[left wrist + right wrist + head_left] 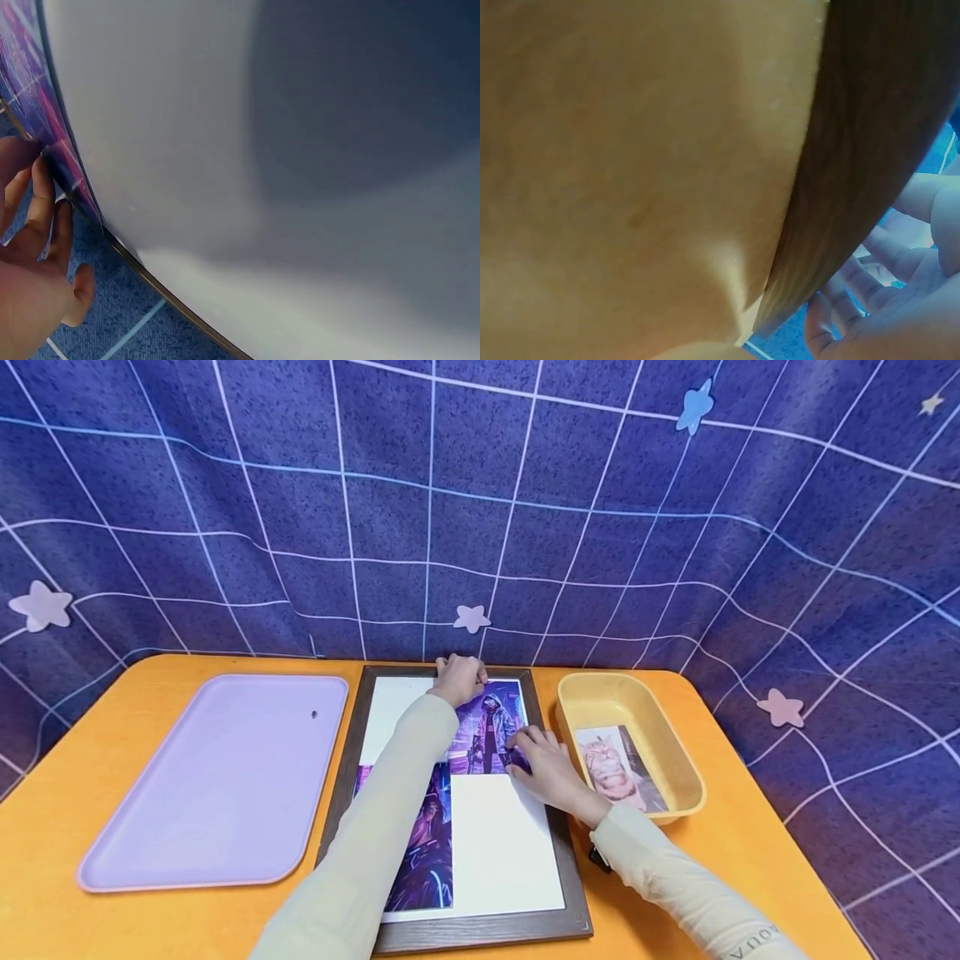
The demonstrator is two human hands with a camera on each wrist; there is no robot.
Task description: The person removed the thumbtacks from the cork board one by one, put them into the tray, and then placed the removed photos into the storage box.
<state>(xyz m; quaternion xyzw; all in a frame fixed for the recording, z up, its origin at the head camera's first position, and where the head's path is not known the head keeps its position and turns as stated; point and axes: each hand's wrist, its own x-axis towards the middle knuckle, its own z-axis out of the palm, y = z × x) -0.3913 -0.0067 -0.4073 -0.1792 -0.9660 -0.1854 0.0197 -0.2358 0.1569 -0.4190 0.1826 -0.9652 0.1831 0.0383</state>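
Note:
A dark wooden frame (480,931) with a white backing (506,852) lies on the table. In its upper right part lies a purple picture card (467,727) of a hooded figure. My left hand (456,678) is at the card's top edge; in the left wrist view its thumb and finger (41,176) pinch that edge. My right hand (551,768) rests with loose, spread fingers at the card's lower right edge, beside the frame. A second purple card (431,868) lies at the lower left of the backing, partly covered by my left sleeve.
A lilac tray (217,785) with a small dark speck (313,715) on it stands at the left. On the right is a yellow basin (663,735) holding a cat picture (611,768). A blue gridded curtain (390,527) hangs behind the orange table (45,852).

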